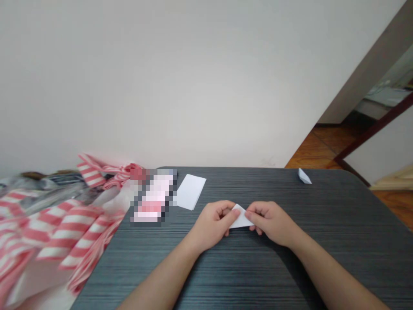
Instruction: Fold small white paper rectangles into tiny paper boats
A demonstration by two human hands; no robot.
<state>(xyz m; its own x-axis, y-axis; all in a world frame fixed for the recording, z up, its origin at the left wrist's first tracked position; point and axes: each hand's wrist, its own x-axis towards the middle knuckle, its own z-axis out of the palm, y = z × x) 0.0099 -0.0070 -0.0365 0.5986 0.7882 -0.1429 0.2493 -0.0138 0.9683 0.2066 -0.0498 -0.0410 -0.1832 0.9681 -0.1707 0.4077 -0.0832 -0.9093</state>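
Observation:
A small piece of folded white paper (pixel 240 219) is held up between my two hands, over the middle of the dark table. My left hand (pixel 217 221) pinches its left side, thumb on top and fingers curled behind. On the right side, my right hand (pixel 268 220) grips the paper between thumb and bent fingers. The paper shows a pointed top and a straight lower edge. Parts of it are hidden by my thumbs and fingers.
White paper sheets (pixel 191 192) lie left of my hands, beside a pixelated flat item (pixel 155 196). A folded white paper piece (pixel 304 176) rests at the table's (pixel 322 232) far right. Red-and-white striped cloth (pixel 71 228) is heaped at the left. A wall (pixel 206 86) stands behind.

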